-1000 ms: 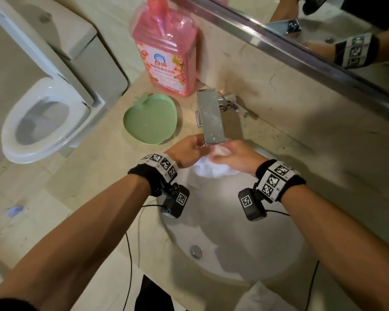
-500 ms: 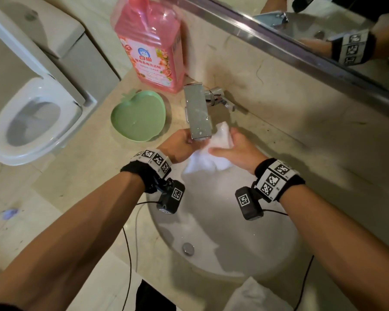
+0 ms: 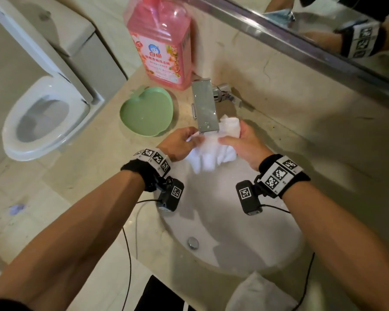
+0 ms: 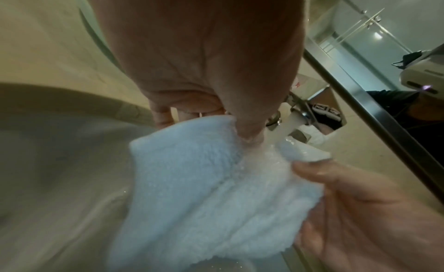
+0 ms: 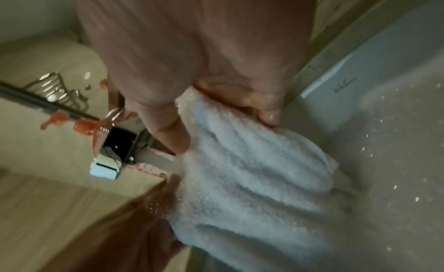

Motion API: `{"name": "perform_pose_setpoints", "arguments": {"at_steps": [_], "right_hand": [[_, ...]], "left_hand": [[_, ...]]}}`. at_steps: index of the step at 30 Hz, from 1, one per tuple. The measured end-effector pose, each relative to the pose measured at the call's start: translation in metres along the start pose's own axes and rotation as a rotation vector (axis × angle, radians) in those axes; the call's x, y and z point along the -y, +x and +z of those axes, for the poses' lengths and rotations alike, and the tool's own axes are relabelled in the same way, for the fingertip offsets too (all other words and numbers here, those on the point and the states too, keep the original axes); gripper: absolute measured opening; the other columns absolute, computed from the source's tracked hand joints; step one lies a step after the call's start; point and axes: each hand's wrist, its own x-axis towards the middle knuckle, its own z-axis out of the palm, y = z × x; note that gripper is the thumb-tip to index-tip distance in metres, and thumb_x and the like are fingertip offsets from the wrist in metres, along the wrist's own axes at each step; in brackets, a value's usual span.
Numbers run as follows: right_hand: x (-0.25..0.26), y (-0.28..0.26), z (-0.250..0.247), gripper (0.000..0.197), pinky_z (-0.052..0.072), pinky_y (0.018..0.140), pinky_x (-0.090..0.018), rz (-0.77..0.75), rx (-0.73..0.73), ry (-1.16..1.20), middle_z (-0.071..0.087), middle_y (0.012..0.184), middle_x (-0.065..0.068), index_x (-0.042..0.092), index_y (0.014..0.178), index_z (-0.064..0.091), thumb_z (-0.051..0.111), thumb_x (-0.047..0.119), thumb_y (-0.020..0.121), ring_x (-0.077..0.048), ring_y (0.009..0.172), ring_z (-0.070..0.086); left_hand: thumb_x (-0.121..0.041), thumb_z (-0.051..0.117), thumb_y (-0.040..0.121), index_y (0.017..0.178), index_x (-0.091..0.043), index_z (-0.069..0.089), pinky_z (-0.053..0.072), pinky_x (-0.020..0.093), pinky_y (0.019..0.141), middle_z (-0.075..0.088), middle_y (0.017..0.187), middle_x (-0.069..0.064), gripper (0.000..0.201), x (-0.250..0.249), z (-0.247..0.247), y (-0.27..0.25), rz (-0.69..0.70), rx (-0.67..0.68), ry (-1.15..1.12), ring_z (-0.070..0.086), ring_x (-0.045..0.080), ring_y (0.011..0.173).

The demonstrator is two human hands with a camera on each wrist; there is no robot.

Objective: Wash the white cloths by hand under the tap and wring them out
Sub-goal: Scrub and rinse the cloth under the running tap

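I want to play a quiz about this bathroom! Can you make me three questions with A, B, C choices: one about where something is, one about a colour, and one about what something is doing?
1. Where is the white cloth?
A. On the toilet
B. Over the sink, under the tap
C. In the green dish

2. What colour is the big soap bottle?
A. Pink
B. Blue
C. Yellow

3. What is the tap doing?
A. Running
B. Dry
C. Lying broken in the sink

Answers:
1 B: left hand and right hand hold it beneath the spout.
2 A: its plastic is pink.
3 A: the left wrist view shows water pouring onto the cloth.
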Motion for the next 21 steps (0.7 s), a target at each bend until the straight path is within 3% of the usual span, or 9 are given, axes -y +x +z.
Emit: {"name": "perform_pose_setpoints", "arguments": {"at_steps": [3, 6, 8, 11, 12, 14, 16, 19, 21], "right_hand": [[0.000, -0.005, 0.002, 0.064, 0.050, 0.102, -0.047, -0.049, 0.040, -0.260, 0.064, 0.126, -0.004, 0.019, 0.135, 0.051, 0.083, 0.016, 0.079, -0.023, 0.116, 0.062], [0.001, -0.008, 0.012, 0.042, 0.049, 0.103, -0.043, -0.140, 0.117, -0.401, 0.069, 0.121, 0.003, 0.022, 0.130, 0.060, 0.072, 0.025, 0.090, -0.015, 0.114, 0.063], [0.001, -0.009, 0.014, 0.034, 0.049, 0.103, -0.041, -0.171, 0.142, -0.435, 0.070, 0.121, 0.004, 0.026, 0.128, 0.064, 0.065, 0.028, 0.095, -0.014, 0.116, 0.063], [-0.002, -0.008, 0.009, 0.026, 0.051, 0.100, -0.044, -0.122, 0.085, -0.374, 0.072, 0.114, 0.001, 0.021, 0.121, 0.066, 0.062, 0.026, 0.096, -0.018, 0.109, 0.065], [-0.004, -0.007, 0.006, 0.024, 0.051, 0.098, -0.046, -0.106, 0.051, -0.347, 0.072, 0.111, -0.001, 0.019, 0.119, 0.066, 0.062, 0.027, 0.096, -0.020, 0.106, 0.066], [-0.006, -0.005, 0.001, 0.021, 0.052, 0.097, -0.048, -0.094, 0.003, -0.277, 0.072, 0.106, -0.006, 0.015, 0.114, 0.066, 0.064, 0.025, 0.095, -0.025, 0.103, 0.067], [-0.009, -0.004, -0.005, 0.020, 0.054, 0.093, -0.048, -0.079, -0.037, -0.172, 0.073, 0.102, -0.010, 0.016, 0.109, 0.066, 0.067, 0.024, 0.090, -0.030, 0.099, 0.068], [-0.015, -0.002, -0.015, 0.022, 0.053, 0.072, -0.038, -0.044, -0.071, -0.158, 0.066, 0.086, -0.004, 0.016, 0.098, 0.064, 0.075, 0.018, 0.079, -0.026, 0.083, 0.064], [-0.019, -0.002, -0.016, 0.037, 0.051, 0.071, -0.030, -0.017, -0.017, -0.230, 0.065, 0.093, 0.004, 0.018, 0.107, 0.061, 0.082, 0.018, 0.076, -0.018, 0.084, 0.063]], "left_hand": [[-0.036, 0.052, 0.100, 0.125, -0.026, 0.063, 0.043, 0.030, 0.096, 0.066, 0.118, -0.007, 0.030, -0.014, 0.003, -0.002, 0.054, 0.020, 0.009, 0.060, 0.013, 0.109], [-0.024, 0.053, 0.097, 0.134, -0.026, 0.058, 0.039, 0.032, 0.103, 0.062, 0.131, 0.000, 0.037, -0.024, 0.005, 0.000, 0.044, 0.061, 0.015, 0.055, 0.017, 0.117], [-0.011, 0.052, 0.091, 0.135, -0.022, 0.056, 0.039, 0.025, 0.095, 0.061, 0.129, 0.001, 0.045, -0.023, 0.004, 0.000, 0.056, 0.063, 0.013, 0.053, 0.016, 0.112], [-0.014, 0.054, 0.086, 0.132, -0.019, 0.057, 0.038, 0.008, 0.078, 0.060, 0.115, -0.006, 0.047, -0.021, 0.008, 0.004, 0.053, 0.019, 0.010, 0.054, 0.012, 0.101], [-0.015, 0.056, 0.087, 0.133, -0.019, 0.055, 0.040, 0.009, 0.083, 0.060, 0.119, -0.006, 0.046, -0.019, 0.010, 0.008, 0.020, 0.013, -0.003, 0.056, 0.014, 0.105], [-0.021, 0.060, 0.091, 0.135, -0.018, 0.055, 0.045, 0.029, 0.098, 0.062, 0.125, 0.001, 0.044, -0.013, 0.014, 0.015, -0.096, 0.019, -0.017, 0.058, 0.021, 0.112], [-0.033, 0.060, 0.093, 0.129, -0.017, 0.060, 0.046, 0.036, 0.096, 0.065, 0.119, 0.004, 0.039, -0.006, 0.016, 0.019, -0.183, -0.007, -0.029, 0.060, 0.024, 0.107], [-0.024, 0.063, 0.092, 0.115, -0.019, 0.066, 0.046, 0.024, 0.080, 0.068, 0.103, -0.002, 0.023, -0.004, 0.017, 0.020, -0.128, -0.109, -0.183, 0.064, 0.014, 0.094], [-0.019, 0.064, 0.092, 0.111, -0.026, 0.068, 0.044, 0.009, 0.072, 0.068, 0.093, -0.013, 0.020, -0.009, 0.014, 0.017, -0.057, -0.104, -0.213, 0.063, -0.002, 0.085]]}}
